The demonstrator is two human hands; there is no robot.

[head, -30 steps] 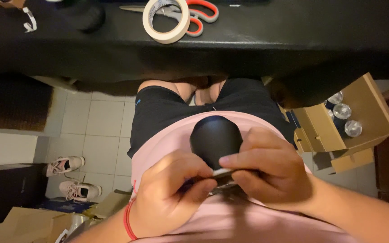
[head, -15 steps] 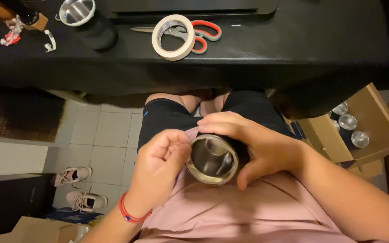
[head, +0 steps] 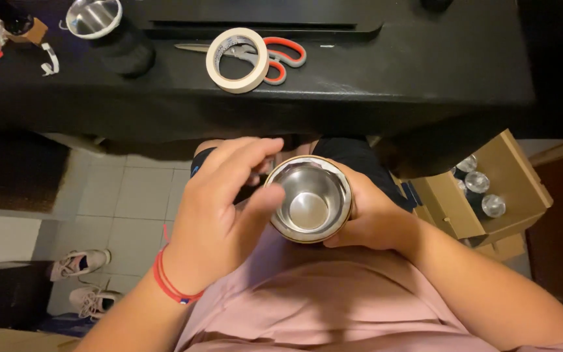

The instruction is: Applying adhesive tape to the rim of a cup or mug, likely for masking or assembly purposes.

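A steel-lined tumbler (head: 309, 199) stands mouth-up over my lap, its shiny inside empty. My right hand (head: 373, 215) is wrapped around its right side and holds it. My left hand (head: 219, 208), with a red string bracelet at the wrist, rests against the tumbler's left rim, thumb on the edge and fingers spread above it. It holds nothing that I can see.
A black table (head: 386, 72) runs across the top, bearing a roll of masking tape (head: 238, 59), red-handled scissors (head: 275, 55) and a second black tumbler (head: 102, 29). At the right a cardboard box (head: 483, 195) holds clear lids. Two sneakers (head: 79, 280) lie on the tiled floor.
The tumbler was bottom-up a second ago; it has been turned mouth-up and lifted a little. My left hand has opened and shifted to the rim's left side.
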